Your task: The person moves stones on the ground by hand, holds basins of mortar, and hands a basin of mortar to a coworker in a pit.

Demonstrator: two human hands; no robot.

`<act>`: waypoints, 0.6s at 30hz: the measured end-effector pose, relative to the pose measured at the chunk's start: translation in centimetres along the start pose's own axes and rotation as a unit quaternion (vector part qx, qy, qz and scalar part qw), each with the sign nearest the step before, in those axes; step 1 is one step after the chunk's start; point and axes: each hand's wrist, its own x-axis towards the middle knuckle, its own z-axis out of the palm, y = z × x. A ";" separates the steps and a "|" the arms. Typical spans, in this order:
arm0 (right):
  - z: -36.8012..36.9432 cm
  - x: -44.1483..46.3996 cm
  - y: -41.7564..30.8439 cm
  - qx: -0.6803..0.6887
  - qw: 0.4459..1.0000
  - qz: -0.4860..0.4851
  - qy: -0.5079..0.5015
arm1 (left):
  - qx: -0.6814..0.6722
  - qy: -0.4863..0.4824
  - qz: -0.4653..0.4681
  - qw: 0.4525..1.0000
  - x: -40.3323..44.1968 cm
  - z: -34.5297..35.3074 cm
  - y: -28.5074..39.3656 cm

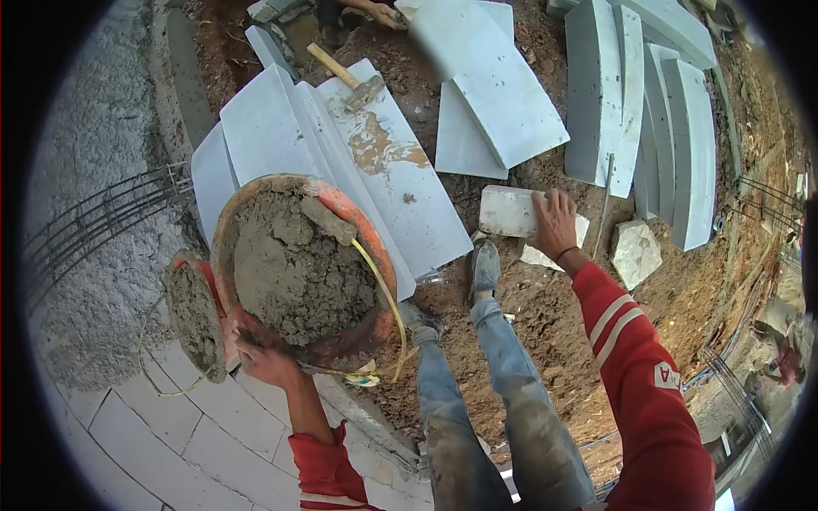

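Note:
A large orange bucket full of wet grey mortar stands left of my legs. My left hand is at its lower-left rim, fingers closed around the edge. A yellow cord handle hangs along the bucket's right side. Against its left side sits a smaller mortar-filled bucket. Right of my feet, my right hand grips the right end of a pale, rectangular, flat-faced block. A whitish stone chunk lies partly hidden behind that hand.
Pale stone slabs lie left, with a wooden-handled hammer on one. More slabs and curved kerb-like stones lie beyond. A rough stone sits right. Rebar juts out at left. Another person's hand shows at the top.

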 end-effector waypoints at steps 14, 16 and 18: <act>-15.0 7.5 8.3 0.302 0.893 0.290 0.166 | 0.033 -0.004 0.013 0.999 -1.1 0.2 2.4; -15.2 9.7 8.1 0.343 0.870 0.311 0.171 | 0.010 0.011 0.028 0.999 -1.4 0.8 3.2; -14.0 11.7 8.6 0.422 0.820 0.356 0.152 | 0.016 0.018 0.040 0.999 -1.1 0.6 2.2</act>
